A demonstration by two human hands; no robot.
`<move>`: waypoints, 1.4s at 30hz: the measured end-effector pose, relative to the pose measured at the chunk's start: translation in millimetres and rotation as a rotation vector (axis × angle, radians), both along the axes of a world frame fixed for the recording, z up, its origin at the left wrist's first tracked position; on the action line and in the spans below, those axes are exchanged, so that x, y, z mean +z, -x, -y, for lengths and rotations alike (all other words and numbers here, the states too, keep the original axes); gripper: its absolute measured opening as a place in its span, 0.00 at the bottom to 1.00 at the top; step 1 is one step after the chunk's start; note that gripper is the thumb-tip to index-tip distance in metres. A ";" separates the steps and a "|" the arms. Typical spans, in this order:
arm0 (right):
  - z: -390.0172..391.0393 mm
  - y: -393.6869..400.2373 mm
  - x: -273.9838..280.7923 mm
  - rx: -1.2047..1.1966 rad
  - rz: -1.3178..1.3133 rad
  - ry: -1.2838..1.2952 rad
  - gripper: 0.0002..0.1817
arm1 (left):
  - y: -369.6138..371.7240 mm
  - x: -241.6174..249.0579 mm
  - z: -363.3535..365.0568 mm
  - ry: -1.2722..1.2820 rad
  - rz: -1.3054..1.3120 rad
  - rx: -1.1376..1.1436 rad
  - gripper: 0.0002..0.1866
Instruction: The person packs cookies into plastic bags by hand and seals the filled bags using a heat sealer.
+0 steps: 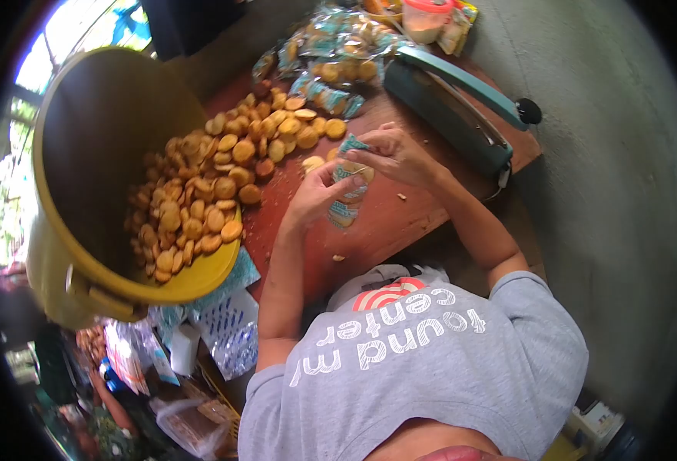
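A clear plastic packet with teal print, round biscuits inside it, hangs between my two hands above the red table. My left hand pinches its side with the thumb across the front. At the packet's top edge, my right hand has its fingers closed on the plastic. Behind my hands, a heap of round golden biscuits spills from a tipped yellow bucket onto the table. Filled packets are piled at the table's far side.
A teal bag sealer with a raised arm lies right of my hands, near the grey wall. A tub with a red rim stands at the back. Plastic bags lie at lower left, where another person's arm shows.
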State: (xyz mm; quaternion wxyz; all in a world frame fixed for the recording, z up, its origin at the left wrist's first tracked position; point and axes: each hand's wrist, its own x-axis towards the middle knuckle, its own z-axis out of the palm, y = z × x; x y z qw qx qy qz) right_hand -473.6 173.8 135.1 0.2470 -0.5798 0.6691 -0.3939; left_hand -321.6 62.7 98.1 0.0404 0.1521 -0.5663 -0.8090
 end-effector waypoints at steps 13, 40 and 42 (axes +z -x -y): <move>-103.2 134.8 65.1 -1.012 -0.186 0.377 0.23 | 199.3 -27.6 -35.7 -0.057 0.177 -0.494 0.25; -127.3 135.8 -19.3 -1.041 -0.267 0.113 0.10 | 181.8 -39.4 -20.1 -0.055 0.312 -0.428 0.31; -126.1 136.0 -21.9 -1.067 -0.269 0.155 0.10 | 174.6 -31.7 -23.0 -0.048 0.317 -0.395 0.31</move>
